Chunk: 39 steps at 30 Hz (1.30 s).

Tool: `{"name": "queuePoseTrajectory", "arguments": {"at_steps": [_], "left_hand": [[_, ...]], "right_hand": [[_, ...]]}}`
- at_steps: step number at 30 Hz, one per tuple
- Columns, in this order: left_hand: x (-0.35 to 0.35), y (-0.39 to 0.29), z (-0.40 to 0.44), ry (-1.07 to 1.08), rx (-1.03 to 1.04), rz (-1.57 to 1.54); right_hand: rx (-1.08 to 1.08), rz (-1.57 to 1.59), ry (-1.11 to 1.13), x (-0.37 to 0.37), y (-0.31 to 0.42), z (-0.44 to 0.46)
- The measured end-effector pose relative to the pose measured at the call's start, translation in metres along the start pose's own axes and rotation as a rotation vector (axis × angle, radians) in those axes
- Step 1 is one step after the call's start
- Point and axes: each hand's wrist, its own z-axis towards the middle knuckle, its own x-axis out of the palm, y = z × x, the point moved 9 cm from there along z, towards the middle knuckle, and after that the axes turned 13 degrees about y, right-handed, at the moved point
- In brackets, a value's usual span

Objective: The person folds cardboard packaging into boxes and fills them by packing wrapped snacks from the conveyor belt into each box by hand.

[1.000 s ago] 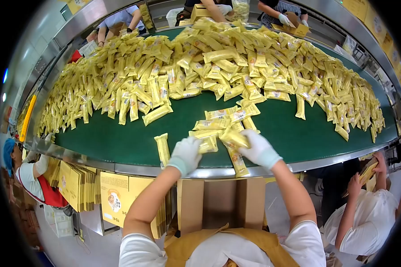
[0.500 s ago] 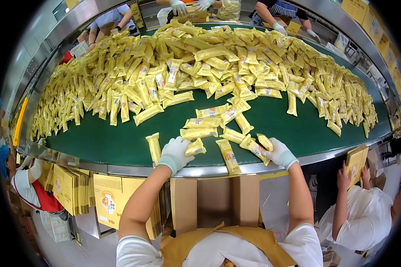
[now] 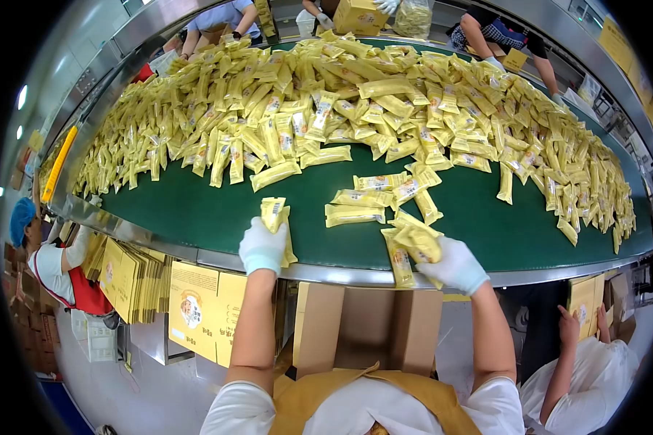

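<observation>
Left hand [image 3: 261, 246]: white-gloved, our fingers closed round a yellow packet [image 3: 273, 212] that juts out past them on the far side
Second packet [image 3: 289, 243]: just right of that grip, partly covered by it; we cannot tell whether we hold this one too
Right hand [image 3: 453, 264]: gloved alike, well apart from our left, clamped on a bunch of packets [image 3: 418, 243] at its left side; we cannot make out how many
Slanting packet [image 3: 399, 261]: just left of our right hand, its near end over the metal edge [image 3: 326, 277]
Loose packets [image 3: 358, 215]: a small group between our hands and a little beyond them, some overlapping
Green belt [image 3: 511, 235]: beneath the packets, running out to either side of our hands
Heap of packets [image 3: 341, 87]: broad and piled up, beyond both hands
Open carton [image 3: 422, 326]: nearer to us than the hands and between them, flaps spread
Flat cartons [image 3: 210, 304]: printed yellow, nearer than our left hand and off to its left
Worker at left [image 3: 52, 272]: far left of our left hand, in a blue hair cover [image 3: 22, 221] and red apron [image 3: 91, 290]
Worker at right [image 3: 595, 384]: right of our right hand and nearer, in white, holding yellow card [image 3: 588, 304]
Workers opposite [image 3: 228, 16]: past the heap from our hands, one touching a yellow box [image 3: 359, 16]
</observation>
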Motion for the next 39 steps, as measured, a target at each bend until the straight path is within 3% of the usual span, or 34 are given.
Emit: {"name": "queuePoseTrajectory", "arguments": {"at_steps": [3,5,8,12,13,16,17,21,24,25,28,31,32,35,39], "left_hand": [[0.021,-0.012,0.008,0.047,-0.034,0.058],[0.021,-0.018,0.013,0.063,0.006,0.120],[0.027,-0.026,0.017,0.059,0.124,0.239],[0.032,-0.041,0.017,-0.043,0.507,0.319],[0.035,-0.043,0.012,0.013,0.524,0.353],[0.052,-0.049,-0.013,-0.292,0.882,0.547],[0.063,-0.042,-0.015,-0.190,0.865,0.529],[0.063,-0.042,-0.036,-0.106,0.902,0.561],[0.051,-0.046,-0.023,0.167,0.719,0.493],[0.050,-0.047,-0.023,0.056,0.743,0.536],[0.059,-0.045,-0.019,0.100,0.761,0.566],[0.062,-0.042,-0.026,0.225,0.787,0.522],[0.061,-0.045,-0.031,0.259,0.822,0.459],[0.053,-0.072,-0.047,0.386,0.899,0.198],[0.062,-0.134,-0.047,0.428,1.013,0.121]], "right_hand": [[0.033,-0.131,0.100,0.034,0.012,0.029],[0.130,-0.240,0.129,0.047,0.026,0.039],[0.083,-0.382,0.166,0.057,0.031,0.046],[-0.123,-0.713,-0.240,0.028,0.018,0.048],[-0.114,-0.756,-0.289,0.021,0.014,0.041],[-0.230,-0.838,-0.391,0.026,0.008,0.020],[-0.251,-0.870,-0.342,0.038,0.000,0.019],[-0.281,-0.733,-0.395,0.054,-0.002,-0.005],[-0.248,-0.629,-0.286,0.047,-0.013,0.002],[-0.140,-0.596,-0.157,0.040,-0.009,0.006],[-0.014,-0.652,-0.001,0.033,-0.003,0.016],[0.005,-0.492,0.090,0.008,-0.001,0.026],[0.096,-0.458,0.059,-0.009,-0.002,0.026],[0.010,-0.411,-0.123,-0.036,-0.023,0.041],[0.033,-0.290,0.052,-0.022,-0.060,0.064]]}}
